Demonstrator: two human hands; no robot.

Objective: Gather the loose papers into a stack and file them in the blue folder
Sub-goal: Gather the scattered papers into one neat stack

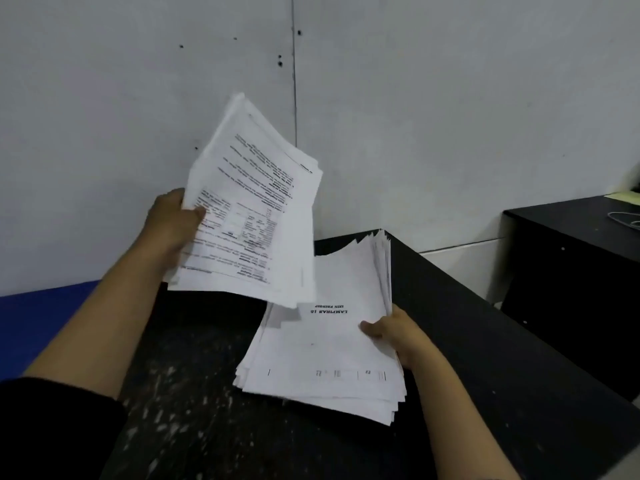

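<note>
My left hand [173,225] grips the left edge of a thick bundle of printed papers [256,209], held up in the air and tilted, its lower corner overlapping a second stack. That second stack of white papers [325,348] lies on the black table [194,393], its sheets slightly fanned. My right hand [394,336] holds its right edge, thumb on top. A flat blue surface, possibly the blue folder [45,323], lies at the left, partly hidden behind my left forearm.
A grey wall stands close behind the table. To the right, across a gap, is a second black desk [571,258] with a yellow sheet [627,196] and a white cable on it. The table's surface is speckled with pale marks.
</note>
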